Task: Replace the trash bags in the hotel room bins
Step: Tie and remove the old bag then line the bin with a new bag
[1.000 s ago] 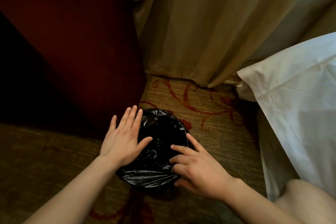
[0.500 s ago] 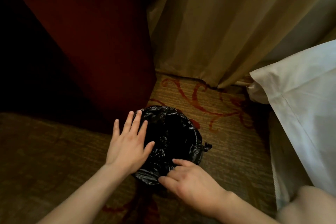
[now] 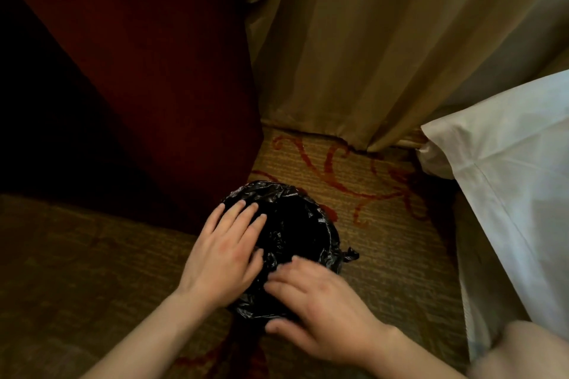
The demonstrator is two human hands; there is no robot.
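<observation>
A small round bin lined with a black trash bag (image 3: 295, 224) stands on the patterned carpet. The bag is folded over the rim, with a knotted tail sticking out on the right side. My left hand (image 3: 224, 258) lies flat on the bag at the bin's left rim, fingers spread. My right hand (image 3: 317, 301) rests on the near rim, fingers pointing left and pressing the plastic; it looks slightly blurred. The bin itself is hidden under the bag.
A dark red wooden cabinet (image 3: 147, 71) stands just left and behind the bin. Beige curtains (image 3: 369, 40) hang behind. A white bed sheet corner (image 3: 508, 194) hangs at the right. Carpet (image 3: 77, 271) lies open at the left.
My left hand slid further onto the bag over the left rim. My right hand shifted along the near rim toward the left. The view moved slightly.
</observation>
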